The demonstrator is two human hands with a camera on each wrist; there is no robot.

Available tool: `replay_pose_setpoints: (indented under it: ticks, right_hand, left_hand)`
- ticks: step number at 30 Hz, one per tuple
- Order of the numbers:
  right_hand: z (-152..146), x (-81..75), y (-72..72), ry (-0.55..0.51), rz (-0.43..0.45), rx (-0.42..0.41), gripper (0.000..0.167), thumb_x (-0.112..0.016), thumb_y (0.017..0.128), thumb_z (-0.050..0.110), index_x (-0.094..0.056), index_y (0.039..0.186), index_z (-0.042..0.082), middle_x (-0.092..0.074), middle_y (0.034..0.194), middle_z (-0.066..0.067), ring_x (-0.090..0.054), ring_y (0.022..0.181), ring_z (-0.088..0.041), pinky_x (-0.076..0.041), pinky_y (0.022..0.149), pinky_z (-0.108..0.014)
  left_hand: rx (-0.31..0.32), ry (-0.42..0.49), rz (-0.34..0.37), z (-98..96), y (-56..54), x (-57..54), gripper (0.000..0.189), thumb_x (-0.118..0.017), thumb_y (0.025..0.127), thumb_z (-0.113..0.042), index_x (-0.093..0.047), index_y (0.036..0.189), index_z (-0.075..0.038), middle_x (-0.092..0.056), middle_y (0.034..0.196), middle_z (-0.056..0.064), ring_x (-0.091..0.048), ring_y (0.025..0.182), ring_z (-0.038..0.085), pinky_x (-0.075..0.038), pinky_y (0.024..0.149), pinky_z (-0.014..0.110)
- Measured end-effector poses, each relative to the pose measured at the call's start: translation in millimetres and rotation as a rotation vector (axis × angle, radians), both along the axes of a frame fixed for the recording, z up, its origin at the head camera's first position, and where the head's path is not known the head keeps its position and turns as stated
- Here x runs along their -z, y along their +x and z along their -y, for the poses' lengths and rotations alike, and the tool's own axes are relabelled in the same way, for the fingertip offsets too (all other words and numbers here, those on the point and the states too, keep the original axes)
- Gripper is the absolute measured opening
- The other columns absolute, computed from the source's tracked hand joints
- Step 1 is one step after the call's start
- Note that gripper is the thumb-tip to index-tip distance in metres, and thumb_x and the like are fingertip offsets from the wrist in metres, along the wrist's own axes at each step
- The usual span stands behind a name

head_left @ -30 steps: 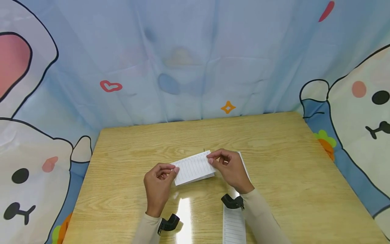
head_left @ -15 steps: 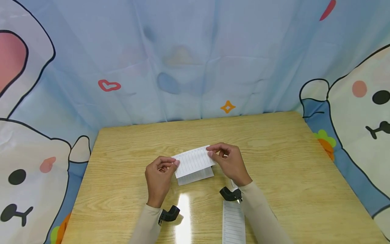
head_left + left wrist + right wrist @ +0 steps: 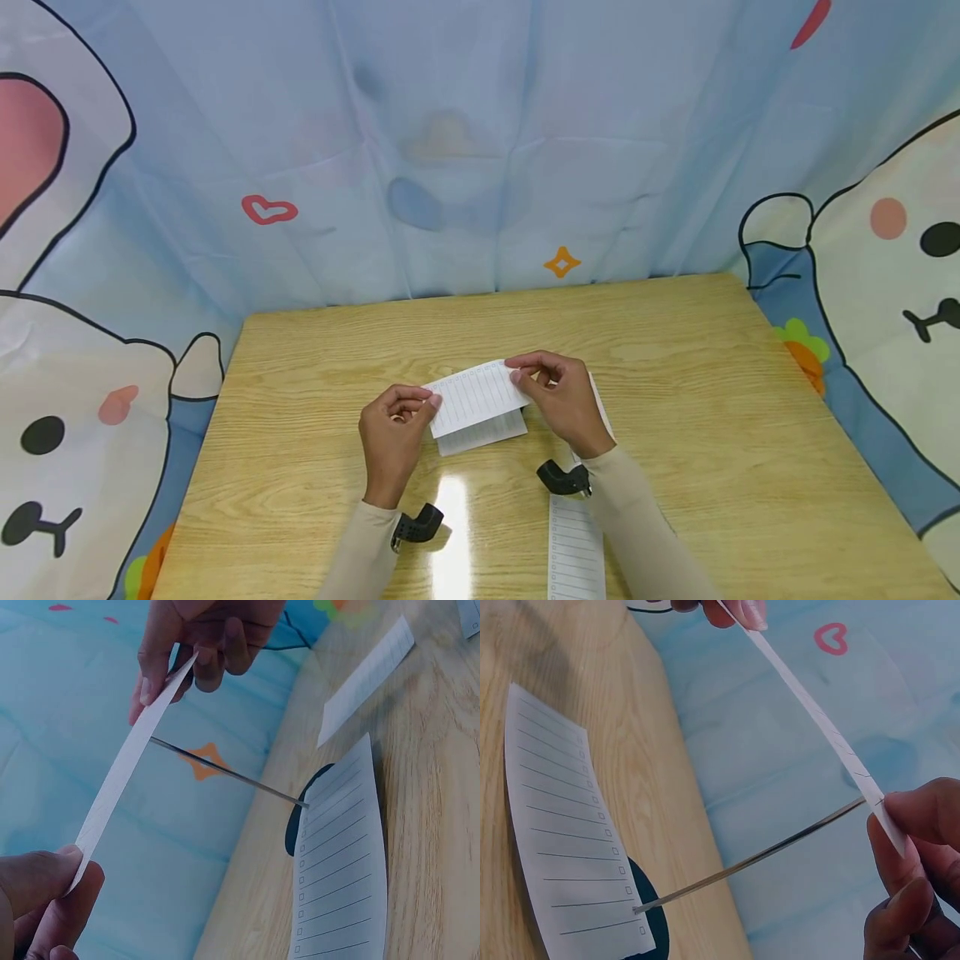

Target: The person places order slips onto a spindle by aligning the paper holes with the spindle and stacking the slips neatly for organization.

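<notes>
The left hand [image 3: 392,437] pinches 1 end of a lined white slip [image 3: 474,398] and the right hand [image 3: 562,400] pinches the other, holding it in the air above the wooden table [image 3: 315,358]. Beneath it, a thin metal rod [image 3: 229,776] rises from a dark base [image 3: 293,834]; its upper end reaches the slip near the right hand, though from here I can't tell whether it pierces the paper. A lower sheet [image 3: 337,862] is speared on the rod, and a loose sheet [image 3: 576,550] lies beside the right sleeve [image 3: 637,517]
</notes>
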State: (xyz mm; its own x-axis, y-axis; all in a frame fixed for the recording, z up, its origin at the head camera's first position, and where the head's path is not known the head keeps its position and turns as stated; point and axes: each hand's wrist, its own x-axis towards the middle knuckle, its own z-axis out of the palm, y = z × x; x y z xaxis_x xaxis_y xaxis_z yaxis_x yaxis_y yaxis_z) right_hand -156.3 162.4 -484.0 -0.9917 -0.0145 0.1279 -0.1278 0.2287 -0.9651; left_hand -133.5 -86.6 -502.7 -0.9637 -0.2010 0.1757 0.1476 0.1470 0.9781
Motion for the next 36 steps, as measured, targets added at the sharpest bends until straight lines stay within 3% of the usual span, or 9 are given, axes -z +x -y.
replay_pose_setpoints:
  ticks: [21, 36]
  right_hand:
    - [2.2, 11.5, -2.2, -0.031, -0.025, 0.005, 0.013, -0.077, 0.098, 0.013, -0.081, 0.111, 0.011, -0.070, 0.096, -0.017, -0.045, 0.066, -0.012, -0.041, 0.064, -0.024]
    - [2.0, 4.4, -7.1, -0.033, -0.026, 0.011, 0.010, -0.076, 0.099, 0.012, -0.079, 0.109, 0.013, -0.071, 0.096, -0.013, -0.057, 0.076, -0.016, -0.045, 0.069, -0.020]
  left_hand:
    - [-0.010, -0.013, 0.028, -0.2, -4.0, 13.6, 0.011, -0.090, 0.087, -0.017, -0.080, 0.090, -0.013, -0.075, 0.076, 0.008, -0.050, 0.058, 0.008, -0.039, 0.057, 0.019]
    - [0.009, -0.029, 0.013, 1.4, -6.1, 2.3, 0.009, -0.089, 0.087, -0.015, -0.080, 0.087, -0.013, -0.076, 0.080, 0.009, -0.054, 0.063, 0.009, -0.039, 0.059, 0.019]
